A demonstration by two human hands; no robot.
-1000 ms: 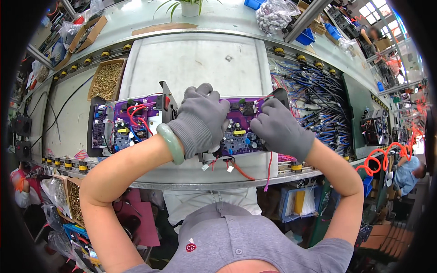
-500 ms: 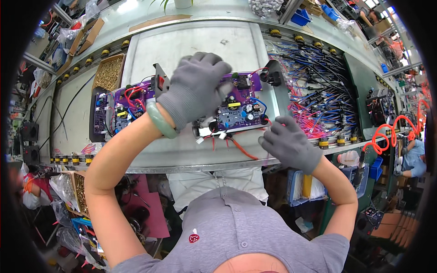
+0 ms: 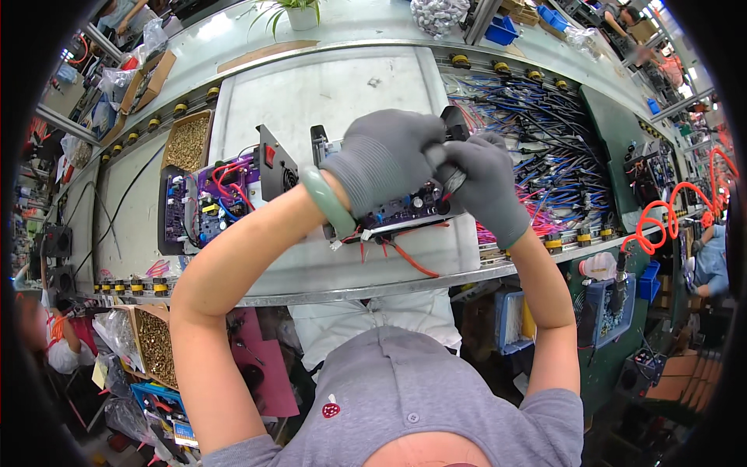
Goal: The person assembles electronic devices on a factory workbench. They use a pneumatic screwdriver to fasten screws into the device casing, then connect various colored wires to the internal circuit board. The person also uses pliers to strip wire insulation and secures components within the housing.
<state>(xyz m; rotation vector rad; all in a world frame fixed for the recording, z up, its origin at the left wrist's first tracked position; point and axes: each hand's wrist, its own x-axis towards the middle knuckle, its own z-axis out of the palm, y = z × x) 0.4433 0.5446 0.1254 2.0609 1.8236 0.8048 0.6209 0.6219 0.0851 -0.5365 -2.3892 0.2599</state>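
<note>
My left hand (image 3: 385, 159), in a grey glove, reaches over a purple circuit board (image 3: 401, 210) fixed in a dark metal housing. Its fingers are curled in at the housing's right end, where a black end plate (image 3: 454, 119) stands up. Pressed against those fingertips is my gloved right hand (image 3: 484, 183), also closed. What lies in either grip is too small or hidden to name. Red wires and an orange-red cable (image 3: 414, 263) hang from the board's near edge. To the left sits a second purple board (image 3: 226, 191), beside a black panel with a red switch (image 3: 269, 156).
Many blue, black and pink wire leads (image 3: 537, 148) lie in a heap at the right. A cardboard box of brass-coloured small parts (image 3: 187, 142) stands at the back left. A coiled orange-red hose (image 3: 657, 222) hangs at the far right. A potted plant (image 3: 302, 15) is at the back.
My left hand has moved right across the board. My right hand has lifted up from the near edge, and the two now meet at the board's right end.
</note>
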